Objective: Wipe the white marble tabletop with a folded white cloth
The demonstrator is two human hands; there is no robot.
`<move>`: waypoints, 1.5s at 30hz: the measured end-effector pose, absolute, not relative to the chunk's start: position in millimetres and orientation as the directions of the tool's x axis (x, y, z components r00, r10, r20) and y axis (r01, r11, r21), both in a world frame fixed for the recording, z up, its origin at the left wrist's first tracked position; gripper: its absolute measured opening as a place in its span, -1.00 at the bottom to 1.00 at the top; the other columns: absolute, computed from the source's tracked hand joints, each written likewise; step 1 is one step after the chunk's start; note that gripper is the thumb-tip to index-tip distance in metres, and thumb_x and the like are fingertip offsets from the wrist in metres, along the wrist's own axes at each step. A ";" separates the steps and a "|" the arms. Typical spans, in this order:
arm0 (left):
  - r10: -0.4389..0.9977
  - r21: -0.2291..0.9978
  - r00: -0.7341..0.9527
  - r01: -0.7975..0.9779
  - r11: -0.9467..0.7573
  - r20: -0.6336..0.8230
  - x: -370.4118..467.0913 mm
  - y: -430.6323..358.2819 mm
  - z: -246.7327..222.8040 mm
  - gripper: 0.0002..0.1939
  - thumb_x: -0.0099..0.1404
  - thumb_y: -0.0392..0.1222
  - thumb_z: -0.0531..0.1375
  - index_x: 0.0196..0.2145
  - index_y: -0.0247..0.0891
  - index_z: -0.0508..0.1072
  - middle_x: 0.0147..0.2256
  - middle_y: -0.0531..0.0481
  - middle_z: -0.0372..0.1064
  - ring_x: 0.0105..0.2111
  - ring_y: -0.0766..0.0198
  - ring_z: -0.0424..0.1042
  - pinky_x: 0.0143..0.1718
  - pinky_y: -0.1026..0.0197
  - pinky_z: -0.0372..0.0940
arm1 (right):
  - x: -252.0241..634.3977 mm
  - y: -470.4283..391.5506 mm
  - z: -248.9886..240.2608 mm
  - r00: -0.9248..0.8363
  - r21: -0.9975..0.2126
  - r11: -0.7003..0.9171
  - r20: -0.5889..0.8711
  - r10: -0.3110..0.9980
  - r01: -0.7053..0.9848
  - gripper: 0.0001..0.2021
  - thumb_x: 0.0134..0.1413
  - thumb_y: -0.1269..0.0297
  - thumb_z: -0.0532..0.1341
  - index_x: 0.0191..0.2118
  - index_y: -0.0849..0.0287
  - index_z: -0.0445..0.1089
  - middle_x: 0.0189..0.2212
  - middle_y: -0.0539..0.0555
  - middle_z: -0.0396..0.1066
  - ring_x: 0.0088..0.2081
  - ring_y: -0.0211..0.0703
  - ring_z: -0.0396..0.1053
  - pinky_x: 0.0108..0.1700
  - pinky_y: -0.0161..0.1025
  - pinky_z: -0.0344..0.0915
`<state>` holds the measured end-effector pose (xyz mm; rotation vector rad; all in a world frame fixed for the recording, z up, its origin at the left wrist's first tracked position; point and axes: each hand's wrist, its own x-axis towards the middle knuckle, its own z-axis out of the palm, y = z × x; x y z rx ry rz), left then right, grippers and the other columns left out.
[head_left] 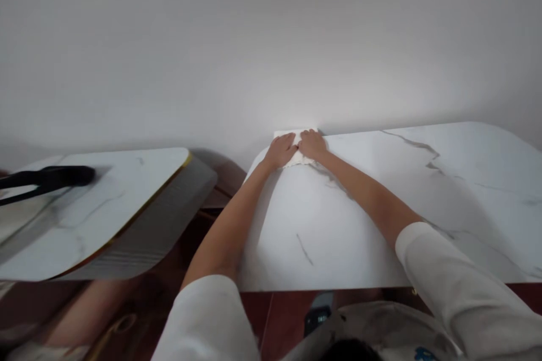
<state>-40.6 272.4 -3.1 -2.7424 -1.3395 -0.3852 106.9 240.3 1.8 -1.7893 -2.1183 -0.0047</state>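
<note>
Pressing down from above, the left hand (281, 151) and right hand (312, 145) lie side by side on a white cloth (298, 158), thumbs nearly meeting. The grip looks laid flat with fingers extended, not clamped. The cloth sits directly beneath both palms, at the far left corner of the marble-patterned tabletop (305, 214), against or just beside the wall (271, 45). Its longer side seems to run left to right, along the far edge; neither hand is clearly nearer.
</note>
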 end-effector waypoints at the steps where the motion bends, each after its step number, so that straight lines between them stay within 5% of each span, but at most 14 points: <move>1: 0.774 0.043 0.584 0.791 -0.610 0.246 -60.3 274.6 -3.9 -0.53 0.33 -0.16 -0.08 0.15 -0.25 0.27 0.19 -0.20 0.28 0.21 0.04 0.22 0.23 -0.06 0.07 | 87.9 241.9 1.8 -0.130 -0.249 0.204 0.282 0.950 0.947 -0.63 0.27 0.36 -0.03 0.06 0.39 0.36 0.09 0.30 0.37 0.17 0.08 0.20 0.17 -0.05 0.11; 9: 0.700 0.039 0.690 0.707 -0.706 0.185 -154.4 231.9 -9.7 -0.35 0.37 0.06 -0.17 0.30 -0.33 0.10 0.31 -0.20 0.09 0.30 0.04 0.07 0.31 -0.03 -0.06 | 2.9 170.5 10.7 -0.056 -0.281 0.119 0.221 0.974 0.952 -0.41 0.26 0.28 0.04 0.24 0.70 0.11 0.28 0.58 0.06 0.31 0.29 0.00 0.28 0.09 -0.08; 17: 0.778 0.053 0.606 0.782 -0.621 0.166 -188.6 78.0 -1.2 -0.33 0.33 0.04 -0.15 0.34 -0.18 0.05 0.32 -0.08 0.09 0.31 0.06 0.09 0.32 -0.05 -0.03 | -25.1 52.3 11.2 -0.307 -0.203 0.338 0.169 0.937 0.919 -0.42 0.18 0.30 0.02 0.26 0.55 0.18 0.24 0.53 0.15 0.25 0.49 0.11 0.14 0.44 0.05; 20: 0.816 0.050 0.561 0.819 -0.572 0.139 -182.0 27.6 2.3 -0.33 0.32 0.01 -0.12 0.36 -0.13 0.01 0.33 -0.04 0.06 0.32 0.07 0.07 0.32 -0.07 -0.02 | -17.2 13.6 12.1 -0.384 -0.188 0.410 0.162 0.909 0.893 -0.43 0.17 0.31 0.02 0.26 0.49 0.21 0.24 0.49 0.17 0.23 0.48 0.15 0.11 0.41 0.13; 26: 0.836 0.020 0.530 0.843 -0.538 0.144 -121.7 -28.8 -0.5 -0.35 0.35 -0.05 -0.11 0.35 -0.22 0.03 0.34 -0.08 0.04 0.33 0.10 0.05 0.32 -0.05 -0.01 | 45.6 -32.7 18.6 -0.439 -0.181 0.452 0.110 0.892 0.874 -0.38 0.18 0.24 0.09 0.23 0.67 0.17 0.25 0.61 0.10 0.25 0.44 0.13 0.19 0.24 0.09; 36: 0.850 0.049 0.485 0.862 -0.504 0.208 -57.1 85.2 -0.8 -0.43 0.35 -0.11 -0.06 0.27 -0.34 0.18 0.29 -0.17 0.14 0.29 0.11 0.11 0.31 0.02 -0.03 | 106.6 70.8 16.0 -0.431 -0.037 0.449 0.223 0.875 0.893 -0.53 0.26 0.25 0.01 0.09 0.58 0.31 0.04 0.48 0.34 0.07 0.22 0.26 0.09 -0.01 0.18; 45: 0.865 0.002 0.451 0.886 -0.463 0.222 -79.2 210.7 -0.5 -0.48 0.35 -0.16 -0.04 0.22 -0.36 0.23 0.25 -0.22 0.20 0.26 0.12 0.18 0.28 0.03 0.03 | 77.7 200.2 -2.4 -0.388 -0.102 0.442 0.332 0.860 0.891 -0.52 0.26 0.33 0.01 0.16 0.62 0.24 0.21 0.45 0.22 0.29 0.13 0.06 0.26 -0.08 -0.01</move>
